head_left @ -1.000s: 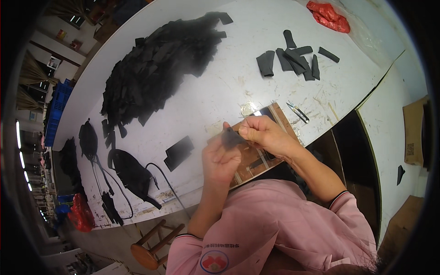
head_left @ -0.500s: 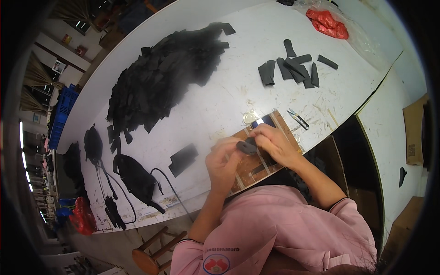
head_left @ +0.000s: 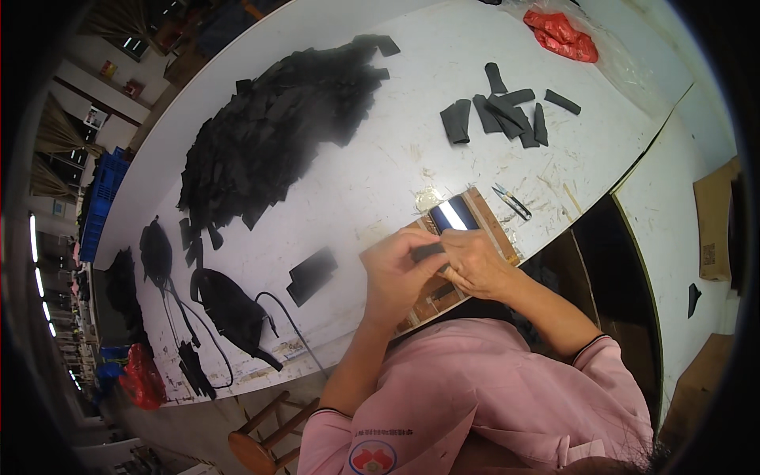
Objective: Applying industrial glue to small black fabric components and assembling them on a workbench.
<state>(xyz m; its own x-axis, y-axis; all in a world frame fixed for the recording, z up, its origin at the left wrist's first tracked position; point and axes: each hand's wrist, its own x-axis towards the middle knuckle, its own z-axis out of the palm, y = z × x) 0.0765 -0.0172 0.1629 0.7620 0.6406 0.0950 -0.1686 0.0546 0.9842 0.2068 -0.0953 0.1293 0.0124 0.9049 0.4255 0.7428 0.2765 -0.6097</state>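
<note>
Over a wooden board (head_left: 495, 231) at the table's near edge, my two hands meet on a small dark grey fabric piece (head_left: 428, 252). My left hand (head_left: 393, 267) is closed round it, thumb and fingers gripping its left side. My right hand (head_left: 477, 264) pinches its other end; the fingertips partly hide the piece. A shiny dark blue strip (head_left: 454, 214) lies on the board just beyond my fingers. To the right of the board rest thread snips (head_left: 512, 202) with dark handles. Two flat dark fabric pieces (head_left: 312, 275) lie left of my left hand.
A large heap of black fabric pieces (head_left: 277, 127) covers the far left of the white table (head_left: 380, 178). Several folded dark pieces (head_left: 507, 115) lie far right, near a red plastic bag (head_left: 560, 36). Black strapped items (head_left: 233, 313) sit at left; a wooden stool (head_left: 255, 451) stands below.
My hands have come closer together, and the left has moved slightly right. More of the blue strip on the board now shows. The fabric piece is more covered by my fingers.
</note>
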